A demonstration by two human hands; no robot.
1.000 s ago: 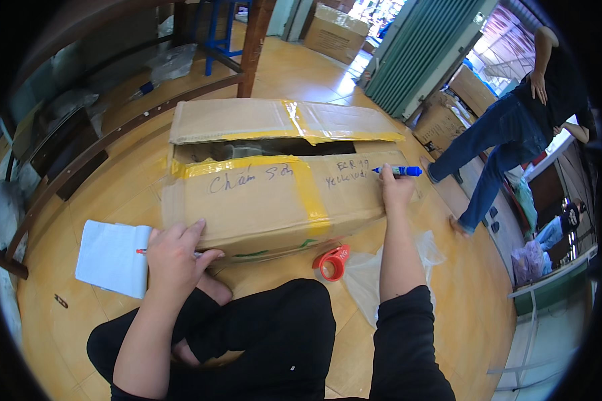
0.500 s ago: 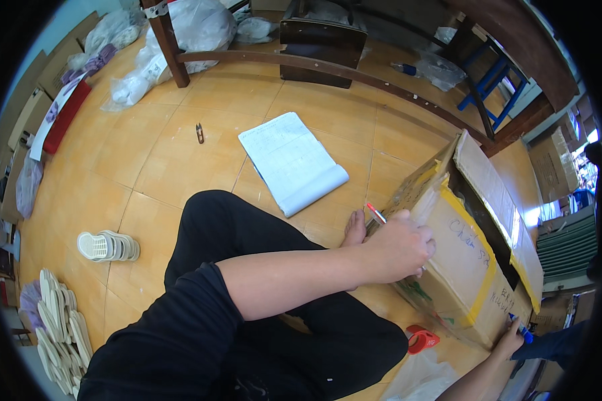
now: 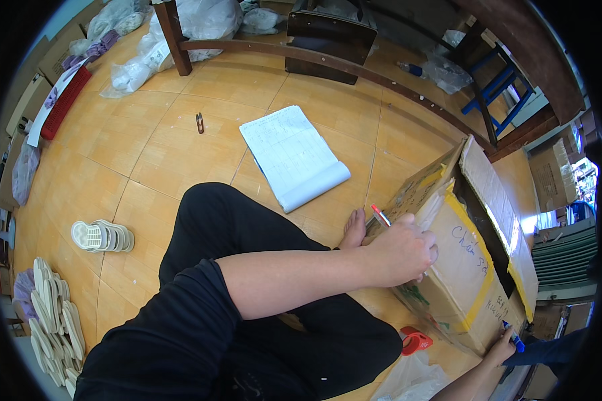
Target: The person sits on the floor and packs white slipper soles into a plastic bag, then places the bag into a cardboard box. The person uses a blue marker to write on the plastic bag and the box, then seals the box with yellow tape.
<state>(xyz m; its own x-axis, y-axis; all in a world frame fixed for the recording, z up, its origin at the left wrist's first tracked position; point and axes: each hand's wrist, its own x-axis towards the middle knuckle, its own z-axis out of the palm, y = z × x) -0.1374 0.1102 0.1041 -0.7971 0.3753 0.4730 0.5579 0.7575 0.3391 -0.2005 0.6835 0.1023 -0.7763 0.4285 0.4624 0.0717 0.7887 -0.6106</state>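
Observation:
My left hand [image 3: 403,248] is closed round a slim pen [image 3: 379,214] with a red end and a whitish barrel, against the side of a worn cardboard box [image 3: 456,267]. The pen's red end points up and away; its tip is mostly hidden by my fingers. Yellow tape runs along the box edges, and handwriting covers parts of its sides. At the box's near right corner my right hand [image 3: 500,349] has its fingers closed on a blue, marker-like thing [image 3: 517,342]. The box's long flap [image 3: 498,207] stands partly raised over a dark gap.
An open notebook [image 3: 291,154] and small thread snips [image 3: 199,123] lie on the tiled floor. A red tape dispenser [image 3: 416,341] sits by my knee. Pale sole-shaped pieces [image 3: 102,236] are stacked at left, with a larger pile [image 3: 53,314] nearer. A wooden frame [image 3: 328,61] spans the back.
The view has shifted slightly. My left hand stays at the box with the pen, its fingers moved a little. My right hand remains at the corner with the blue thing.

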